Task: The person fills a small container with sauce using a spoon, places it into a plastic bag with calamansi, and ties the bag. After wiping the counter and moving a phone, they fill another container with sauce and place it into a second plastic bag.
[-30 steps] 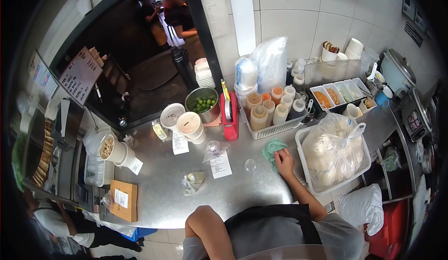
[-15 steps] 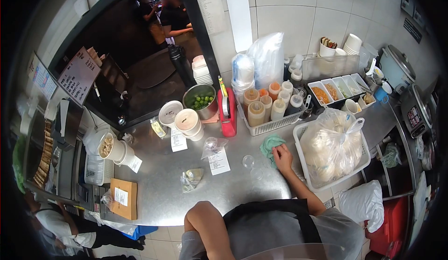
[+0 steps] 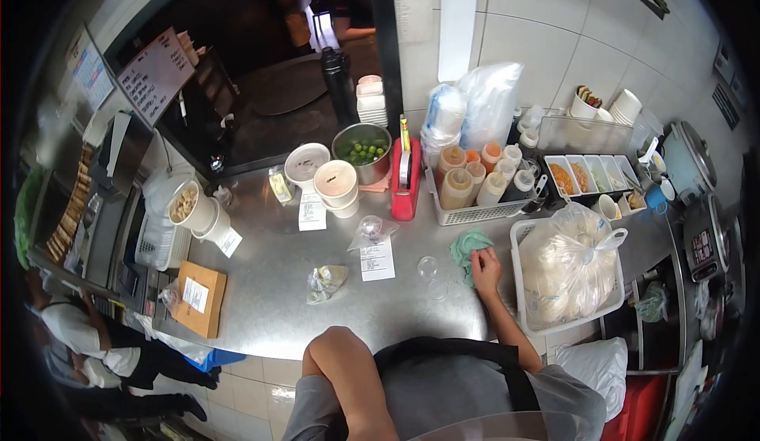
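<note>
Teal cloth (image 3: pixel 467 243) lay on counter (image 3: pixel 269 290), just left of basket (image 3: pixel 518 283) | right hand (image 3: pixel 484 271) rested on cloth's near edge, fingers together, grip unclear | left hand unseen | cups (image 3: pixel 427 267) farther left of basket | bare steel ran beyond them to front edge

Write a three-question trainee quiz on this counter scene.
1. True or false: the right hand touches the green cloth on the steel counter.
2. What is in the metal bowl? A) small green fruits B) eggs C) ice
3. Fill in: the tape dispenser beside that bowl is ____ in colour.

Key: 1 true; 2 A; 3 red.
</note>
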Tool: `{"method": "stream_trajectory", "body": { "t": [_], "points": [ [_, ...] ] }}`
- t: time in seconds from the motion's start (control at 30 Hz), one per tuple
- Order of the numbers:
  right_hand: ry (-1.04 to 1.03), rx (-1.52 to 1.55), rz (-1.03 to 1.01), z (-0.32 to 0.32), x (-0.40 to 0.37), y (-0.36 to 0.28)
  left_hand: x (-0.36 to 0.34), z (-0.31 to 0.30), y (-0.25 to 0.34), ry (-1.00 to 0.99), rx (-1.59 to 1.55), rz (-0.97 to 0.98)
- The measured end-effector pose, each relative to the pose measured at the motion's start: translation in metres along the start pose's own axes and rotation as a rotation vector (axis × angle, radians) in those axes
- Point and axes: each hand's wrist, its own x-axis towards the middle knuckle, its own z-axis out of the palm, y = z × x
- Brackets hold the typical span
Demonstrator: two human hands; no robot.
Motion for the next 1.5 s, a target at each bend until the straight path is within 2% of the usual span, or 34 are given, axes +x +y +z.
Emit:
{"method": "stream_trajectory", "body": {
  "t": [0.17, 0.27, 0.37, 0.43, 0.5, 0.57, 0.67, 0.77, 0.93, 1.1, 1.17, 1.23, 1.3, 1.37, 1.4, 1.43, 1.5],
  "points": [
    [-0.001, -0.003, -0.009, 0.001, 0.000, 0.000, 0.010, -0.014, -0.005, 0.019, -0.019, 0.184],
    [-0.002, -0.028, -0.036, -0.002, 0.000, -0.002, 0.021, -0.036, -0.049, 0.030, 0.712, 0.232],
    [0.008, -0.011, -0.063, 0.000, 0.000, -0.004, 0.000, -0.087, -0.047, 0.138, 0.539, 0.018],
    [-0.018, 0.014, -0.107, 0.001, 0.000, 0.001, -0.027, -0.129, -0.031, -0.143, 0.868, -0.222],
    [-0.026, 0.035, -0.086, 0.004, -0.001, 0.006, -0.042, -0.169, -0.023, -0.425, 0.870, -0.431],
    [-0.029, 0.056, -0.118, 0.006, 0.000, 0.008, -0.053, -0.199, -0.010, -0.616, 1.013, -0.610],
    [-0.045, -0.013, -0.142, 0.009, 0.002, 0.017, -0.050, -0.239, 0.013, -0.852, 1.278, -0.750],
    [-0.081, -0.053, -0.134, 0.008, 0.002, 0.018, -0.053, -0.272, 0.023, -0.728, 1.565, -0.872],
    [-0.072, -0.104, -0.144, 0.010, 0.003, 0.019, -0.055, -0.350, 0.025, -0.410, 1.748, -0.993],
    [-0.066, -0.195, -0.141, 0.009, 0.003, 0.010, -0.025, -0.501, 0.007, -0.645, 2.194, -0.738],
    [-0.053, -0.208, -0.111, 0.011, 0.001, 0.000, -0.014, -0.575, -0.002, -0.600, 2.367, -0.702],
    [0.028, -0.275, -0.163, 0.018, 0.002, 0.027, -0.001, -0.627, -0.016, -0.424, 2.548, -0.864],
    [0.041, -0.290, -0.123, 0.020, 0.001, 0.026, 0.005, -0.690, -0.011, -0.505, 2.642, -0.867],
    [0.073, -0.326, -0.147, 0.023, -0.001, 0.029, 0.012, -0.728, -0.012, -0.482, 2.717, -1.040],
    [0.029, -0.383, -0.046, 0.020, -0.001, 0.030, 0.011, -0.746, -0.010, -0.528, 2.763, -0.999],
    [-0.018, -0.442, 0.056, 0.018, -0.002, 0.035, 0.015, -0.749, -0.013, -0.562, 2.748, -1.098],
    [0.020, -0.516, 0.054, 0.023, -0.005, 0.038, 0.021, -0.755, -0.016, -0.662, 2.717, -1.203]
  ]
}}
